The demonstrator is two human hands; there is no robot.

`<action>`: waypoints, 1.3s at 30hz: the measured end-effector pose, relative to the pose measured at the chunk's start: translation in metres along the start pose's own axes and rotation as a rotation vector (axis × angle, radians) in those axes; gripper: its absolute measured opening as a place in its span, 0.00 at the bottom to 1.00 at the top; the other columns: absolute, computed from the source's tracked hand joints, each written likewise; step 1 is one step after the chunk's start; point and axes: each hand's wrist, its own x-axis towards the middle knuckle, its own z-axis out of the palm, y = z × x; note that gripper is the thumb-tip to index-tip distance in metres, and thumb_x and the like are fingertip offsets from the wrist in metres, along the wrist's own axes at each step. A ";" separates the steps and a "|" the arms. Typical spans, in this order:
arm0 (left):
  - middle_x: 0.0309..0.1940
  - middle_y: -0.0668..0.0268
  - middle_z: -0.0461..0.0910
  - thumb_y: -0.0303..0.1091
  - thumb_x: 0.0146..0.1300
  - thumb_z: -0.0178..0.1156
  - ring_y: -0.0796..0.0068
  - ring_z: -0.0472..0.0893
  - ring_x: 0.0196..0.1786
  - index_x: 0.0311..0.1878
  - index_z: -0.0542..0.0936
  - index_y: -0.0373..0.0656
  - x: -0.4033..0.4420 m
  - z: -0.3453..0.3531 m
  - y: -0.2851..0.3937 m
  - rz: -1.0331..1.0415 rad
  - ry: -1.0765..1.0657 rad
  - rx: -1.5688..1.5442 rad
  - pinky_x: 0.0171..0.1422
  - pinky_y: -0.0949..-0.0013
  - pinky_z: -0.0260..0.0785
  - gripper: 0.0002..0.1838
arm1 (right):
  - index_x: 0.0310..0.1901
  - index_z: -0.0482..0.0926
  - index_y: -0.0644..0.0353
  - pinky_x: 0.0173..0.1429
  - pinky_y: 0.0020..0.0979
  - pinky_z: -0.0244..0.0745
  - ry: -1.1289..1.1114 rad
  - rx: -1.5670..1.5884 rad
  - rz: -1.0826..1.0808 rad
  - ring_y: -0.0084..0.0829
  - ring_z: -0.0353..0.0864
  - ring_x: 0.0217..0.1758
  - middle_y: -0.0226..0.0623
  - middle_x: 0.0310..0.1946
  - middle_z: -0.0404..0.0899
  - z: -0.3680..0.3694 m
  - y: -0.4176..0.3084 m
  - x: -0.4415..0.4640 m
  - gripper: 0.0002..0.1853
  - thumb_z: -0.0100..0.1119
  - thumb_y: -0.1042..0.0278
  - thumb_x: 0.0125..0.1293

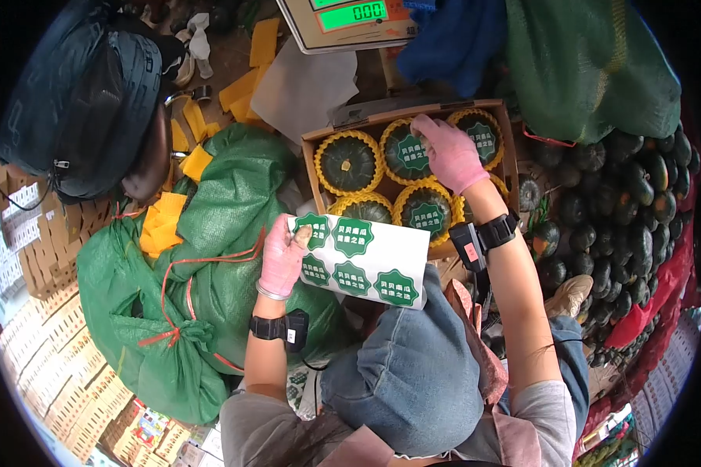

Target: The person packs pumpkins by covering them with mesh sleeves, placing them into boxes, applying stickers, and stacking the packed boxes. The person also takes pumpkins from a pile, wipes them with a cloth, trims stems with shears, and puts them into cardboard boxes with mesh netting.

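My left hand (283, 257), in a pink glove, grips the left edge of a white sheet (401, 243) of green stickers, thumb on top. The sheet's upper right part is bare. My right hand (450, 152), also gloved in pink, rests over a dark green pumpkin (398, 169) in the carton's back row. Its fingers are bent together at the edge of a green sticker (413, 152) on that pumpkin. The cardboard carton (313, 173) holds several pumpkins in yellow foam nets. A pumpkin (347, 164) at the back left shows no sticker; others carry one.
Green woven sacks (234, 183) lie on the left, with yellow foam nets (163, 222) on them. A scale (350, 31) reading 0.00 stands at the back. Loose pumpkins (592, 226) are heaped at right. Another person's dark clothing (93, 101) shows at upper left.
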 end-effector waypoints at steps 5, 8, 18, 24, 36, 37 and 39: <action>0.33 0.76 0.70 0.27 0.66 0.55 0.89 0.67 0.37 0.40 0.70 0.40 0.002 0.001 -0.003 -0.005 0.002 0.037 0.42 0.81 0.62 0.05 | 0.44 0.78 0.44 0.46 0.41 0.74 0.010 -0.112 -0.004 0.45 0.76 0.44 0.40 0.36 0.76 0.003 -0.003 -0.005 0.13 0.55 0.72 0.57; 0.32 0.76 0.71 0.28 0.66 0.56 0.89 0.67 0.36 0.40 0.69 0.40 0.003 0.004 -0.004 0.031 0.034 0.106 0.40 0.80 0.63 0.05 | 0.45 0.80 0.41 0.47 0.41 0.73 0.005 -0.152 -0.003 0.43 0.75 0.47 0.39 0.40 0.75 0.004 -0.006 -0.010 0.14 0.61 0.64 0.54; 0.29 0.75 0.70 0.31 0.65 0.58 0.88 0.67 0.33 0.41 0.69 0.40 -0.016 0.007 0.055 0.251 0.216 0.340 0.37 0.80 0.63 0.09 | 0.46 0.79 0.56 0.54 0.43 0.65 -0.368 -0.054 -0.297 0.41 0.71 0.52 0.40 0.43 0.76 -0.077 -0.117 -0.024 0.31 0.66 0.41 0.45; 0.30 0.74 0.71 0.30 0.65 0.58 0.87 0.68 0.32 0.43 0.69 0.39 -0.026 0.003 0.060 0.213 0.194 0.318 0.38 0.80 0.63 0.09 | 0.41 0.81 0.49 0.46 0.34 0.67 -0.223 0.303 -0.393 0.33 0.77 0.36 0.29 0.36 0.79 -0.053 -0.107 -0.030 0.14 0.63 0.65 0.50; 0.29 0.73 0.74 0.34 0.67 0.57 0.87 0.67 0.32 0.37 0.71 0.36 -0.016 -0.020 0.041 0.025 0.182 0.181 0.38 0.79 0.64 0.10 | 0.47 0.77 0.58 0.42 0.30 0.71 -0.253 1.322 -0.049 0.31 0.76 0.33 0.35 0.34 0.77 -0.071 -0.093 -0.013 0.14 0.61 0.75 0.57; 0.29 0.72 0.74 0.34 0.67 0.57 0.87 0.67 0.32 0.37 0.71 0.36 -0.017 -0.022 0.035 0.016 0.165 0.177 0.38 0.79 0.64 0.10 | 0.49 0.74 0.58 0.40 0.29 0.72 -0.050 0.970 -0.169 0.32 0.77 0.33 0.37 0.32 0.76 -0.056 -0.086 -0.001 0.16 0.58 0.77 0.57; 0.29 0.72 0.74 0.35 0.67 0.57 0.86 0.67 0.32 0.37 0.71 0.36 -0.017 -0.023 0.025 0.007 0.150 0.241 0.38 0.78 0.65 0.11 | 0.44 0.72 0.57 0.41 0.32 0.73 -0.011 0.585 -0.137 0.38 0.79 0.36 0.43 0.32 0.76 -0.017 -0.069 0.022 0.13 0.53 0.80 0.57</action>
